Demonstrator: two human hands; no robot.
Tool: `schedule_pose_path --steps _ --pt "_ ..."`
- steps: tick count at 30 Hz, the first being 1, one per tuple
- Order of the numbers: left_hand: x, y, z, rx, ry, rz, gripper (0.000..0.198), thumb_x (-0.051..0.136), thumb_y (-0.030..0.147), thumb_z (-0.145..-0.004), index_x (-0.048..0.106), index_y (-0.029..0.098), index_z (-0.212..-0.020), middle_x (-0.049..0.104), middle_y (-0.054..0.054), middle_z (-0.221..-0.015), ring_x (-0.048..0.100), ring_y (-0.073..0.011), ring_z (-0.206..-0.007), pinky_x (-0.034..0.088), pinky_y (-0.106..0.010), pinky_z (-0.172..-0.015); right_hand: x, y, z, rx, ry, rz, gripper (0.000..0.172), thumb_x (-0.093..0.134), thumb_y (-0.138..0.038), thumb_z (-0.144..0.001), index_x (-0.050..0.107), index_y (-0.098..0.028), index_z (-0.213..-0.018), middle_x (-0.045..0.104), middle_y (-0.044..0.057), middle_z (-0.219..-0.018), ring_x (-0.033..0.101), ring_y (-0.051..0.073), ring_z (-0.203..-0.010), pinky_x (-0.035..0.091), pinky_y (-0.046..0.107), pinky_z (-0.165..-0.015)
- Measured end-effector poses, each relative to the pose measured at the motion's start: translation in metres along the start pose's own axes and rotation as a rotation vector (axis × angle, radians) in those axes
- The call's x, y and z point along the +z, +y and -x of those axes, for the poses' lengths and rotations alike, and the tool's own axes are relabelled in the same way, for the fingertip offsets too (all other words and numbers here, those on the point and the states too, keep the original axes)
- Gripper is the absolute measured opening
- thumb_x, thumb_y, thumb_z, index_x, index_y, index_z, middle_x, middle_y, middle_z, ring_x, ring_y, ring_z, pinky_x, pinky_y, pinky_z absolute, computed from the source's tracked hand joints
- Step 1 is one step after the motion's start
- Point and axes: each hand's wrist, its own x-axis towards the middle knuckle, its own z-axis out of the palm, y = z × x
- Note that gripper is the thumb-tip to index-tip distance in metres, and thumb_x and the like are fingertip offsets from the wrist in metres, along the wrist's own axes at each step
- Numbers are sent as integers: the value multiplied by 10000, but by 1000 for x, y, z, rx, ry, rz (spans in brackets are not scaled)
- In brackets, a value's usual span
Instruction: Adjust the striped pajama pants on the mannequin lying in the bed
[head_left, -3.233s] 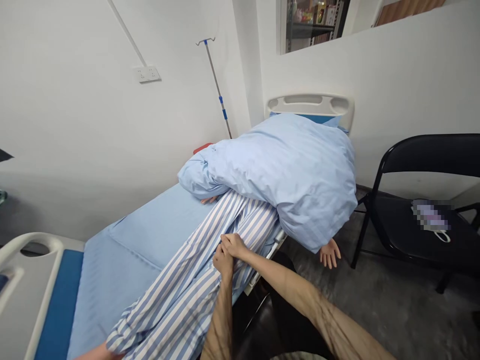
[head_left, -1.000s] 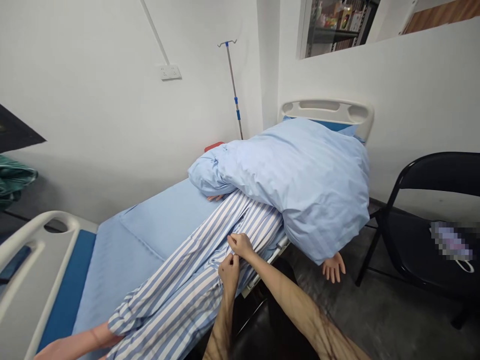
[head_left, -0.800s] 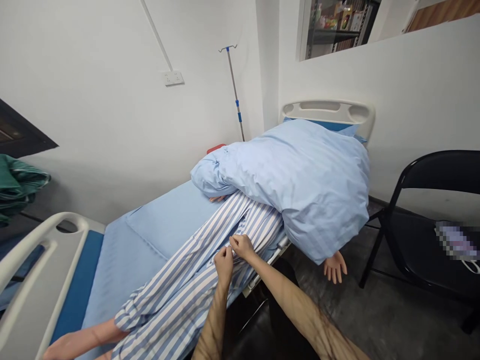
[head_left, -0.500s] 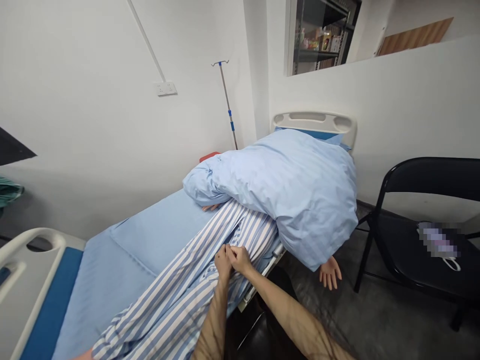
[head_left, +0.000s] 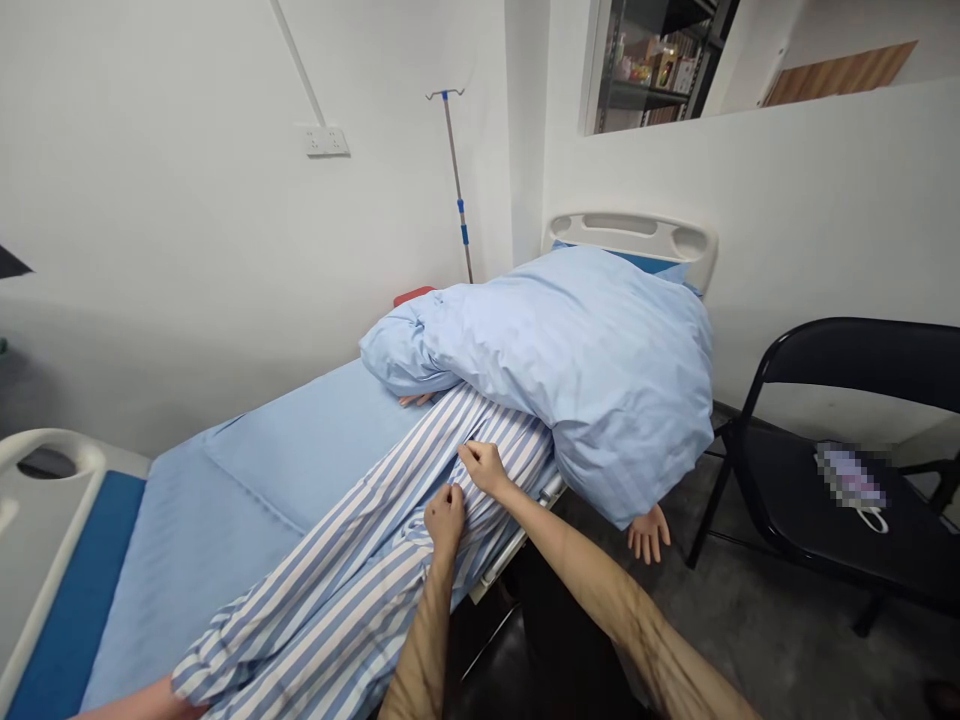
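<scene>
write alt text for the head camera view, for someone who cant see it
The left hand and right hand grip the blue-striped trousers of a manikin lying on a hospital bed. A pale blue duvet covers its upper body, and one of its hands hangs past the bed's edge.

**Hospital-style ward room**

This white-walled room holds a hospital bed (head_left: pixel 202 540) with pale blue sheets and a moulded white plastic headboard (head_left: pixel 634 237), a slim steel IV pole (head_left: pixel 457 180) with blue clips, and blue-and-white striped patient trousers (head_left: pixel 360 570).
</scene>
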Motion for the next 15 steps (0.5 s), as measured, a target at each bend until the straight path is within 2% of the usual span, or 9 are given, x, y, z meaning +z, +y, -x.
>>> schedule_pose_path --steps 7,12,15 --pt "2 -3 -1 20 19 7 349 413 326 -844 418 185 -524 440 12 -520 349 -109 -554 208 -251 -590 10 33 13 64 8 292 400 468 -319 -862 353 -189 -502 341 -53 -466 329 81 -488 224 235 -544" --pt "2 0 -4 56 -7 -19 343 434 359 -814 428 193 -514 451 -3 -513 353 -120 -541 219 -252 -572 15 37 16 46 -1 373 381 498 -313 -853 408 -182 -507 401 -52 -468 363 76 -486 216 229 -547" --pt "-5 13 -13 111 41 1 343 434 342 -791 393 197 -483 417 3 -483 342 -117 -516 231 -256 -567 14 35 18 49 5 392 381 507 -305 -853 423 -179 -504 423 -52 -471 382 71 -489 213 228 -547"
